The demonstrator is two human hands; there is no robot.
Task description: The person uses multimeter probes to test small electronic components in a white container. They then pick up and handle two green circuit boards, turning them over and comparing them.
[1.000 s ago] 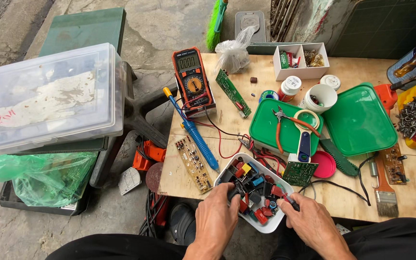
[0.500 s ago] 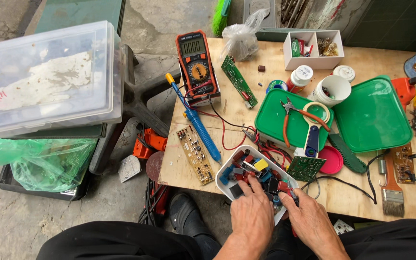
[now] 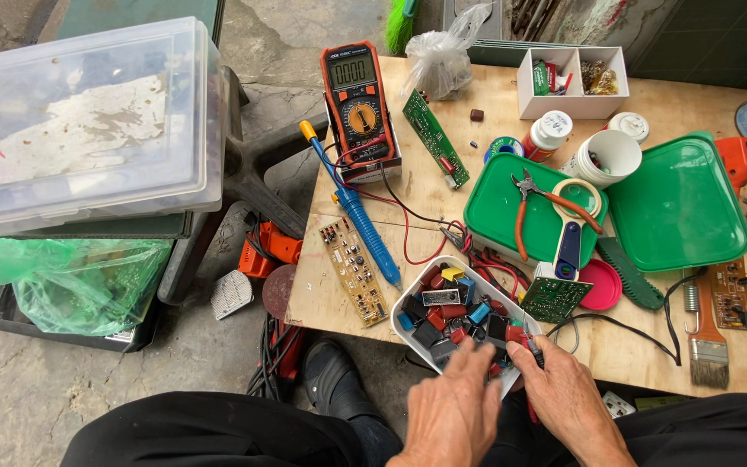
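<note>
Both hands dig into a white tray of small parts at the near edge of the wooden tabletop (image 3: 365, 303).

The left hand (image 3: 451, 406) spreads loose over the tray (image 3: 408, 304); the right hand (image 3: 564, 393) pinches something small, hidden. Boxy plastic blocks, red, blue, black, yellow, heap inside, kept close for sorting; a blue-handled soldering iron (image 3: 360, 216) lies beside.

Black trousers, black shoe (image 3: 332, 380), bare forearms.
</note>
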